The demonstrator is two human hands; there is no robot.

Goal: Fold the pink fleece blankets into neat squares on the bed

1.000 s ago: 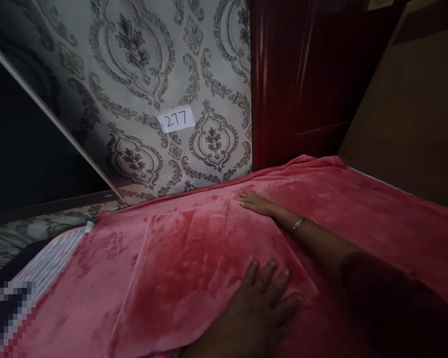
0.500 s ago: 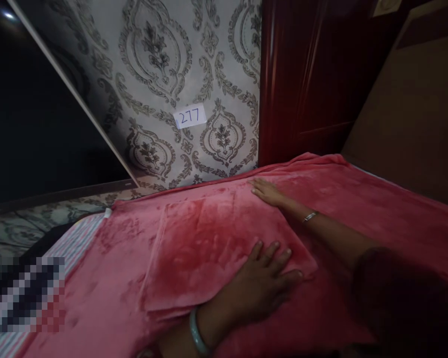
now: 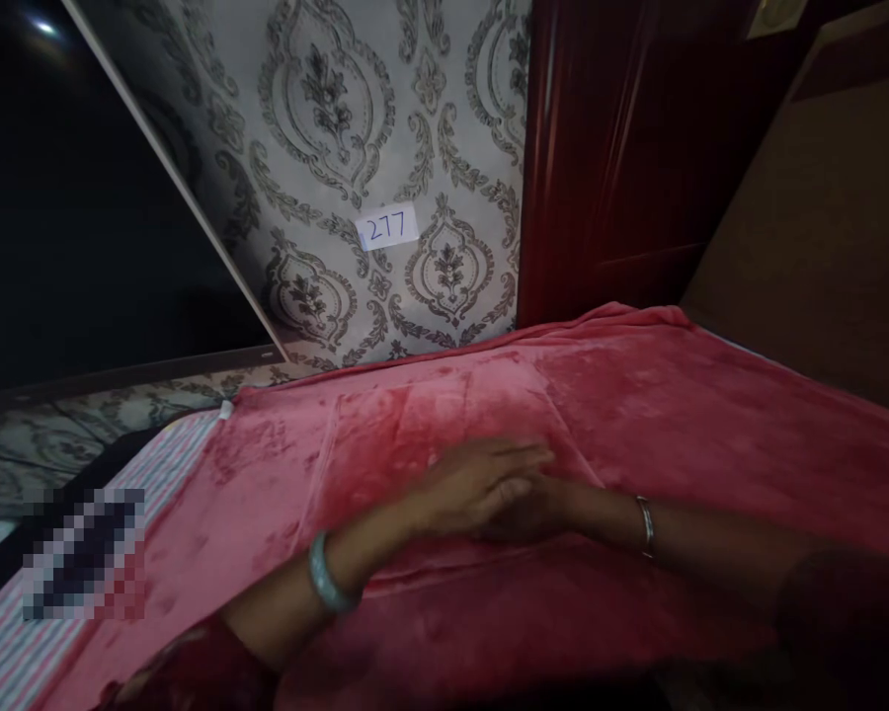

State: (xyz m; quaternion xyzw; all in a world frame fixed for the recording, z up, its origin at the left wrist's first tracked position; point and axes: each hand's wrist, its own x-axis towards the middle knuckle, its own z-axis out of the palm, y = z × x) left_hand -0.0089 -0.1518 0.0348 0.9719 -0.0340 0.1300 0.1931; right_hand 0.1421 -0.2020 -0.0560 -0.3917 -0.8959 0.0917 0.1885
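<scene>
A folded red plush blanket (image 3: 370,434) lies flat in the middle of a larger spread of the same pinkish-red plush (image 3: 267,474). Over the folded piece is my left hand (image 3: 466,484), a pale bangle on its wrist and its fingers stretched out, somewhat smeared by motion. My right hand (image 3: 537,509) comes in from the right, with a silver bracelet at its wrist. The left hand crosses in front of it and hides most of its fingers. Nothing shows in the left hand; whether the hands press on the cloth is unclear.
Patterned wallpaper (image 3: 459,128) with a paper label (image 3: 387,227) reading 277 rises behind the spread. A dark screen (image 3: 104,217) leans at left, a dark red wooden panel (image 3: 600,148) stands at right. Striped fabric (image 3: 148,474) shows along the left edge.
My right hand has come back from the far edge of the folded blanket towards me. My left hand has moved up and left, and the two hands now overlap.
</scene>
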